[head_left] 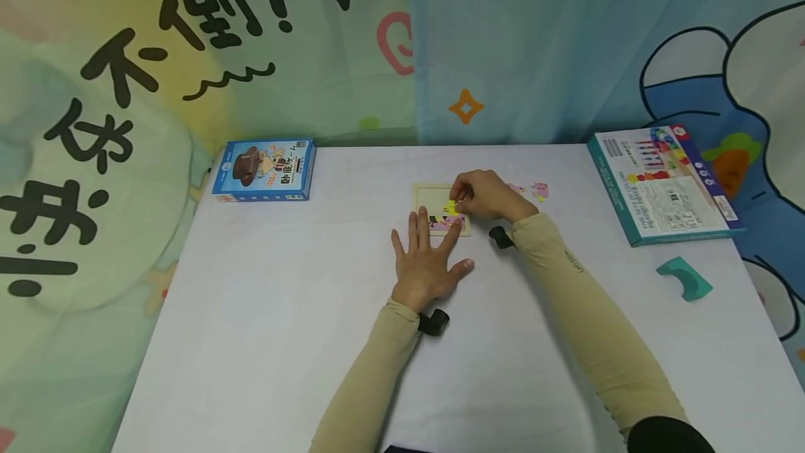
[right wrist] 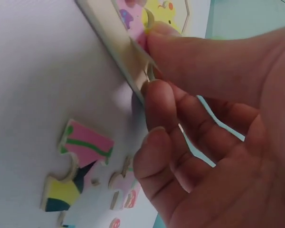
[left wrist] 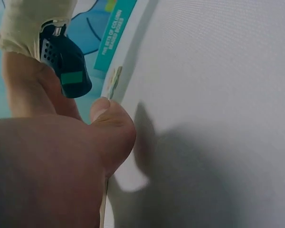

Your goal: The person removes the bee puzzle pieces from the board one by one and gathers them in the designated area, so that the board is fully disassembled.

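Note:
A small wooden jigsaw puzzle board [head_left: 423, 196] lies toward the back of the table, its near part filled with pink and yellow pieces. My left hand [head_left: 425, 271] rests flat with fingers spread, fingertips at the board's near left side; in the left wrist view its thumb [left wrist: 115, 128] stays straight. Over the board's right side, my right hand [head_left: 487, 194] pinches a puzzle piece [right wrist: 151, 71] between thumb and fingers, which hide most of it. Loose puzzle pieces [head_left: 539, 190] lie right of the board, among them a pink one [right wrist: 89, 143] with green lines.
A blue game box [head_left: 264, 170] sits at the back left of the white table [head_left: 264, 313]. At the right are a large teal-edged box [head_left: 666, 184] and a green arched block [head_left: 685, 279]. A printed curtain [head_left: 516, 40] hangs behind.

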A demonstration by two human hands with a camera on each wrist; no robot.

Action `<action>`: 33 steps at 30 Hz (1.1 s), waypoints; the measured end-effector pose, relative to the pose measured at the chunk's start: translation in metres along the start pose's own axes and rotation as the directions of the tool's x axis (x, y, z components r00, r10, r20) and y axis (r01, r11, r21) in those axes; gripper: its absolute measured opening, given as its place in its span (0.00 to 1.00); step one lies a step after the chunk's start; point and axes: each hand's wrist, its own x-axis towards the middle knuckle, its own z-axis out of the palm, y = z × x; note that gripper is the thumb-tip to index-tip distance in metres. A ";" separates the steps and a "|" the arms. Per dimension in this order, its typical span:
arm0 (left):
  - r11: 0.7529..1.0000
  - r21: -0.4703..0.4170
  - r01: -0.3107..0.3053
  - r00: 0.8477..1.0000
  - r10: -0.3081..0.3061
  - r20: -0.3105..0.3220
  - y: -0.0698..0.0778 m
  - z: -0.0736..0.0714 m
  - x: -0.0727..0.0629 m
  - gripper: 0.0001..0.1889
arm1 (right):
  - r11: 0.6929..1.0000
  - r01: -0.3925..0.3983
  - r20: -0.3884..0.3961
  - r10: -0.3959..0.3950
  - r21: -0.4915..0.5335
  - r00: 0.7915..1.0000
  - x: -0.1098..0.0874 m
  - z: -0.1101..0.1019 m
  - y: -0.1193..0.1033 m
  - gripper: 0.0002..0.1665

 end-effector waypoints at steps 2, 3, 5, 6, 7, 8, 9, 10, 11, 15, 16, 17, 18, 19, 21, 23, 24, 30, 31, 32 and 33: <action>1.000 -0.007 -0.002 1.000 0.002 -0.002 0.000 0.000 -0.001 0.41 | 1.000 0.003 -0.006 -0.003 0.007 1.000 0.000 0.000 0.001 0.06; 1.000 -0.010 -0.004 1.000 0.004 -0.002 0.000 -0.001 -0.001 0.41 | 1.000 0.004 -0.009 -0.004 0.011 1.000 0.000 0.000 0.002 0.06; 1.000 -0.009 -0.009 1.000 0.008 -0.004 0.000 -0.001 -0.002 0.41 | 1.000 -0.004 -0.018 0.004 0.013 1.000 -0.001 0.000 0.002 0.06; 1.000 -0.008 -0.012 1.000 0.012 -0.011 0.000 -0.001 -0.003 0.41 | 1.000 -0.010 -0.024 0.010 0.013 1.000 -0.001 0.000 0.002 0.07; 1.000 -0.009 -0.016 1.000 0.016 -0.019 0.000 -0.002 -0.004 0.41 | 1.000 -0.015 -0.028 0.015 0.013 0.999 -0.001 -0.001 0.003 0.07; 1.000 -0.010 -0.018 1.000 0.018 -0.024 0.000 -0.002 -0.004 0.41 | 1.000 -0.020 -0.032 0.020 0.014 0.999 -0.002 -0.001 0.002 0.07; 1.000 -0.008 -0.020 0.999 0.019 -0.028 0.000 -0.002 -0.005 0.41 | 1.000 -0.025 -0.035 0.025 0.017 0.999 -0.003 -0.002 0.002 0.08; 1.000 -0.009 -0.022 0.999 0.022 -0.033 0.000 -0.002 -0.005 0.41 | 0.999 -0.032 -0.036 0.032 0.016 0.999 -0.003 -0.002 0.002 0.08; 1.000 -0.012 -0.023 0.999 0.023 -0.033 0.000 -0.002 -0.005 0.41 | 0.999 -0.037 -0.037 0.037 0.014 0.999 -0.004 -0.003 0.002 0.07; 1.000 -0.014 -0.020 1.000 0.020 -0.006 0.000 -0.001 -0.002 0.41 | 0.999 -0.043 -0.024 0.043 0.002 0.999 -0.007 -0.005 0.004 0.05; 1.000 -0.014 -0.018 1.000 0.018 0.003 0.001 -0.001 -0.001 0.41 | 0.999 -0.047 -0.020 0.047 -0.004 0.999 -0.007 -0.005 0.005 0.04; 1.000 -0.012 -0.015 1.000 0.015 0.015 0.001 -0.001 0.000 0.41 | 0.999 -0.048 -0.015 0.048 -0.005 0.999 -0.008 -0.006 0.006 0.05; 1.000 -0.011 -0.013 1.000 0.014 0.019 0.001 0.000 0.000 0.41 | 0.999 -0.047 -0.015 0.047 -0.003 0.999 -0.008 -0.006 0.006 0.05; 1.000 -0.009 -0.011 1.000 0.011 0.023 0.001 -0.001 0.000 0.41 | 0.999 -0.046 -0.018 0.046 -0.003 0.999 -0.009 -0.006 0.007 0.06; 1.000 -0.008 -0.007 1.000 0.007 0.026 0.001 -0.001 0.001 0.41 | 0.999 -0.052 -0.027 0.053 0.013 0.998 -0.011 -0.008 0.008 0.07; 1.000 -0.009 -0.006 1.000 0.006 0.027 0.002 -0.001 0.000 0.41 | 0.998 -0.061 -0.045 0.062 0.028 0.997 -0.014 -0.011 0.008 0.08; 1.000 -0.012 -0.006 1.000 0.006 0.024 0.002 -0.001 0.000 0.41 | 0.997 -0.067 -0.054 0.070 0.044 0.996 -0.016 -0.013 0.009 0.09; 1.000 -0.019 -0.010 1.000 0.010 0.007 0.002 -0.001 -0.001 0.41 | 0.976 -0.119 -0.062 0.132 0.181 0.989 -0.028 -0.021 0.013 0.13; 1.000 -0.019 -0.011 1.000 0.011 0.005 0.001 -0.001 -0.002 0.41 | 0.974 -0.128 -0.064 0.142 0.186 0.988 -0.030 -0.022 0.014 0.13; 1.000 -0.021 -0.011 1.000 0.011 0.002 0.001 -0.001 -0.002 0.41 | 0.973 -0.137 -0.065 0.151 0.187 0.986 -0.032 -0.023 0.016 0.13; 1.000 -0.021 -0.012 1.000 0.012 0.000 0.001 -0.001 -0.002 0.41 | 0.972 -0.145 -0.067 0.160 0.186 0.985 -0.034 -0.024 0.018 0.13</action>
